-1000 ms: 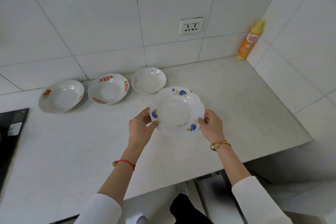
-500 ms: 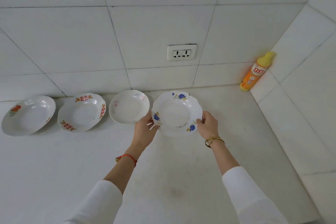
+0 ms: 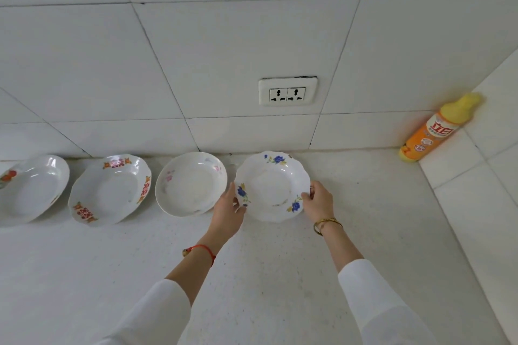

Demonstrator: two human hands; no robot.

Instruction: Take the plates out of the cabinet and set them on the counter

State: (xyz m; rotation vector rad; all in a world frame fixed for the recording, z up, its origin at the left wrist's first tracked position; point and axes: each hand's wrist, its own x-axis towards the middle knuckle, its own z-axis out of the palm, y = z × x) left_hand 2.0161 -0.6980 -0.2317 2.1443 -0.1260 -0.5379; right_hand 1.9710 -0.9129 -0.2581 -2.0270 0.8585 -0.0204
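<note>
A white plate with blue flowers [image 3: 270, 185] is at the back of the white counter [image 3: 252, 274], close to the tiled wall. My left hand [image 3: 227, 214] grips its left rim and my right hand [image 3: 318, 200] pinches its right rim. To its left, three more plates stand in a row along the wall: a plain one with faint pink flowers [image 3: 190, 183], one with red and orange marks [image 3: 110, 189], and one with an orange print [image 3: 30, 189] cut by the left frame edge. The cabinet is out of sight.
An orange and yellow bottle [image 3: 436, 130] leans in the back right corner where the side wall meets the counter. A double wall socket [image 3: 288, 91] sits above the blue-flowered plate.
Both hands have carried the blue-flowered plate away from me to the back of the counter, into line with the other three. The camera has tipped up toward the wall.
</note>
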